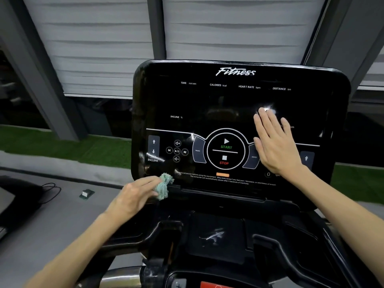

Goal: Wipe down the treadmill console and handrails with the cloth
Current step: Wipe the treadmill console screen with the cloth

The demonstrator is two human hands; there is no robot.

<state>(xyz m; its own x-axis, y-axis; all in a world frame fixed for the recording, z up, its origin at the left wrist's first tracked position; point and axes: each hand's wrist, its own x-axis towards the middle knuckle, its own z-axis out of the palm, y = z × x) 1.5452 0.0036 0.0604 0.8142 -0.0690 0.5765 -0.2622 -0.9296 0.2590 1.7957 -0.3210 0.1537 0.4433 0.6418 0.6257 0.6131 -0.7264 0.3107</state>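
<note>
A black treadmill console [218, 100] fills the middle of the view, with START and STOP buttons at its centre. My left hand [135, 196] holds a small bunched pale-green cloth [165, 185] against the console's lower left corner, just below the INCLINE buttons. My right hand [274, 142] lies flat with straight fingers on the right side of the console face, over the MODE button area. A chrome and black handrail [122, 277] shows at the bottom, below my left forearm.
A dark tray [216, 235] with white smudges sits under the console. Left of the treadmill lie a grey floor, a black cable [52, 192] and a small green and white object [86, 193]. Green turf and grey window frames stand behind.
</note>
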